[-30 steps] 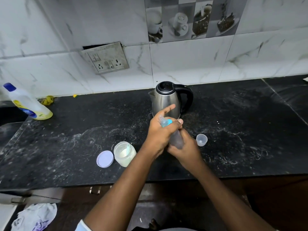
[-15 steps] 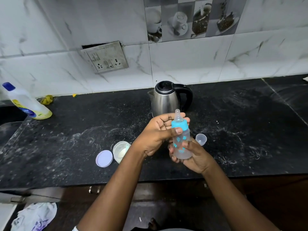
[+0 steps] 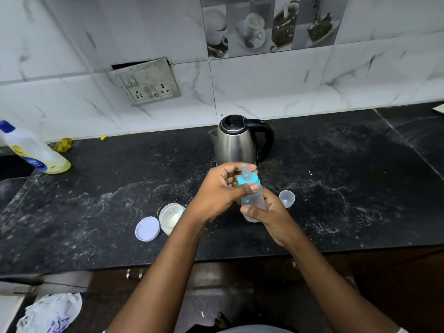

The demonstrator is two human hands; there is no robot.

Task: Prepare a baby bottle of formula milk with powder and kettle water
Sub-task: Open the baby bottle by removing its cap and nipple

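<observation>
- Bottle is held near-upright over the counter, before the kettle.
- Body is gripped by right hand for steadying.
- Collar is pinched by left hand (probably for twisting).

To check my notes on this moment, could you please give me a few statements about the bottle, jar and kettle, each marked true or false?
1. The left hand and the right hand both hold the bottle. True.
2. The bottle has no teat. False: a teat and a teal collar are on it.
3. The jar is open, with its lid lying beside it. True.
4. The kettle lies on its side. False: it stands upright on the counter, behind the hands.
5. The clear cap covers the teat. False: it stands on the counter, right of the bottle.
</observation>
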